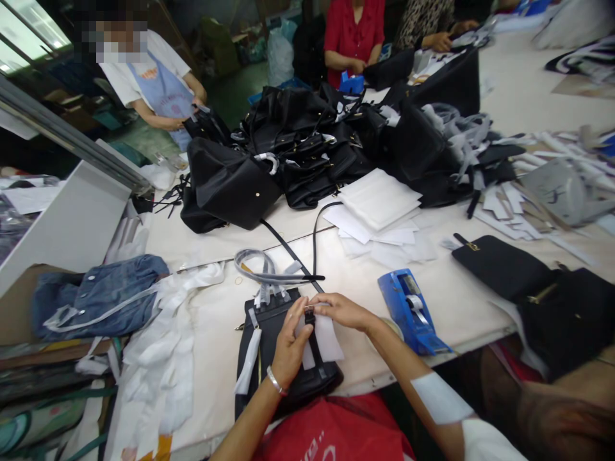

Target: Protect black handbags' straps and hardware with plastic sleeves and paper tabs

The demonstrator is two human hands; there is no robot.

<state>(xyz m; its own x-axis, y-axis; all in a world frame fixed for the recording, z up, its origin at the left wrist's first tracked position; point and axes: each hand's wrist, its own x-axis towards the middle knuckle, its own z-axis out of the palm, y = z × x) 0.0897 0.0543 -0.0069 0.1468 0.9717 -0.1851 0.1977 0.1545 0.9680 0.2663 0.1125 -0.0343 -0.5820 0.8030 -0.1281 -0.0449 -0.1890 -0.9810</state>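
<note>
Holding strap point(314, 346) — table edge point(361, 385) near

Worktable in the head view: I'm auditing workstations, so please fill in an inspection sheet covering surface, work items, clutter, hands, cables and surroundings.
Surface: pale worktable, partly covered by bags and paper.
Job's things: black bag lying in front of the person; its strap buckle is at the fingertips.
Clutter: heap of black bags, white sheets, blue tape dispenser, denim item, crumpled white wrapping.
Hands: left hand and right hand meet at the buckle; exact grip unclear.
Cables: nothing seen.
Surroundings: beyond the heap, a person in a blue apron handles a black item; another in a red top stands farther right.
</note>
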